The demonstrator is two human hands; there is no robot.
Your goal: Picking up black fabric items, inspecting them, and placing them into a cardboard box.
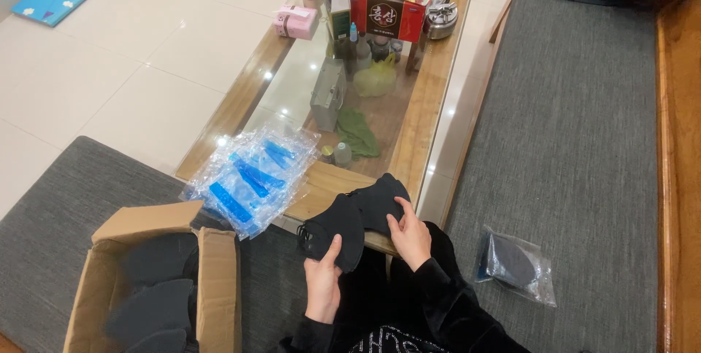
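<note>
We are seated on a grey sofa (577,141) above a pale tiled floor, with a glass-topped table (431,105) in front of our knees. Over the table's near edge we hold black masks (350,225). Our left hand (323,280) has its fingers closed on the lower mask, thumb lying on top. Our right hand (411,238) rests with fingers curled around the upper mask, thumb pressed on its face. The stack's long axis runs from lower left to upper right, its far tip pointing across the table. On the table's near left corner lies a heap of clear sleeves (252,178), overhanging the edge. Left of the table stands an open box (157,280) with more masks. A loose grip could let one mask slide off, and an elbow could sweep the slippery sleeves down.
</note>
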